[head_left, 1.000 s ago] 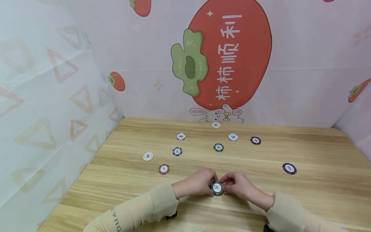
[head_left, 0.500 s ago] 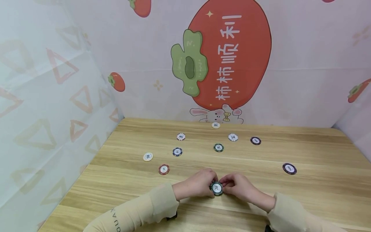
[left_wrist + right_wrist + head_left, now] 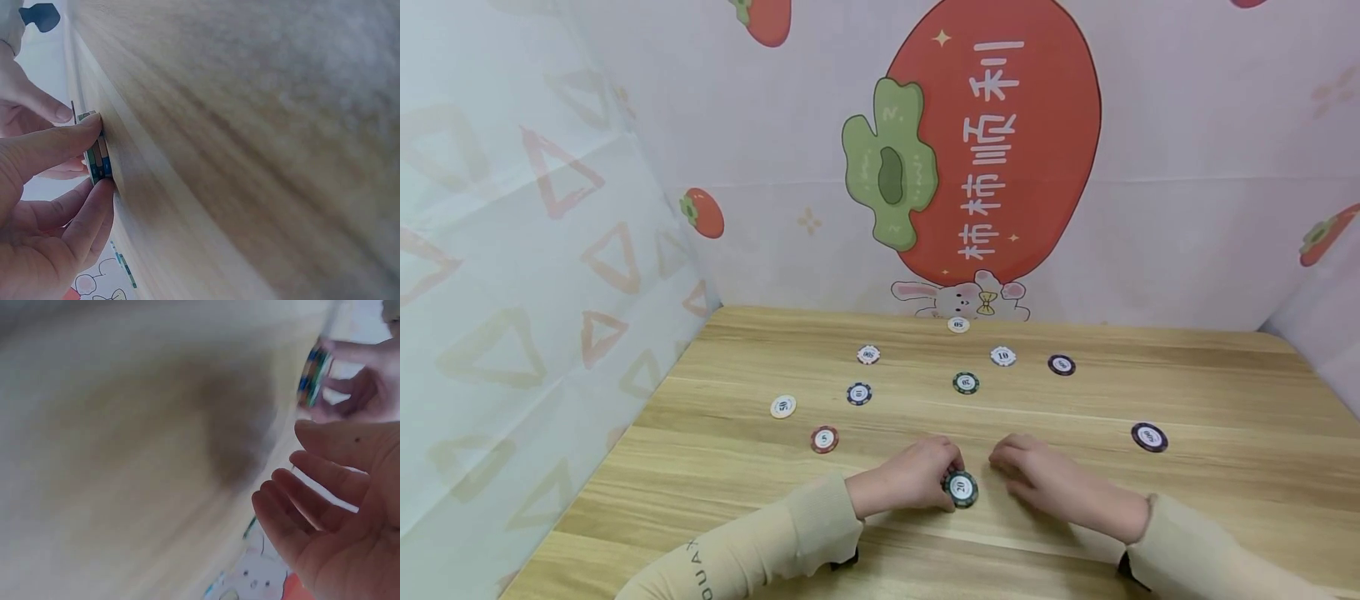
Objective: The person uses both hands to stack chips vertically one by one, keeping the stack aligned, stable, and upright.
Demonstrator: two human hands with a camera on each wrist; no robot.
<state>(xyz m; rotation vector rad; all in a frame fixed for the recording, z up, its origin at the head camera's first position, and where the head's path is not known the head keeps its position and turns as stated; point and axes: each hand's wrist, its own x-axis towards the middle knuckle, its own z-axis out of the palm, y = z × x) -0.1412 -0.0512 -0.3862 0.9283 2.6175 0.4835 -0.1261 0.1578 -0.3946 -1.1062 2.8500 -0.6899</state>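
A short stack of poker chips (image 3: 961, 489), topped by a green one marked 20, sits on the table near its front. My left hand (image 3: 912, 477) pinches the stack at its edge between thumb and fingers. Blue, orange-brown and green edges show layered in the left wrist view, where the chip stack (image 3: 99, 153) is seen side-on. Just right of the stack, my right hand (image 3: 1054, 483) hovers or rests low over the wood, apart from the chips. In the right wrist view the right hand (image 3: 340, 494) has loosely bent fingers and holds nothing.
Single chips lie scattered on the wooden table (image 3: 715, 492): a red chip (image 3: 824, 439) and a yellow-edged chip (image 3: 783, 406) at left, a blue chip (image 3: 859, 393), a green chip (image 3: 966, 382) mid-table, and a purple chip (image 3: 1149, 437) at right. Several others lie farther back, before a printed cloth.
My right hand has let go of the chip stack's right edge and moved off to the right, its fingers loosening. The left hand still holds the stack in the same place.
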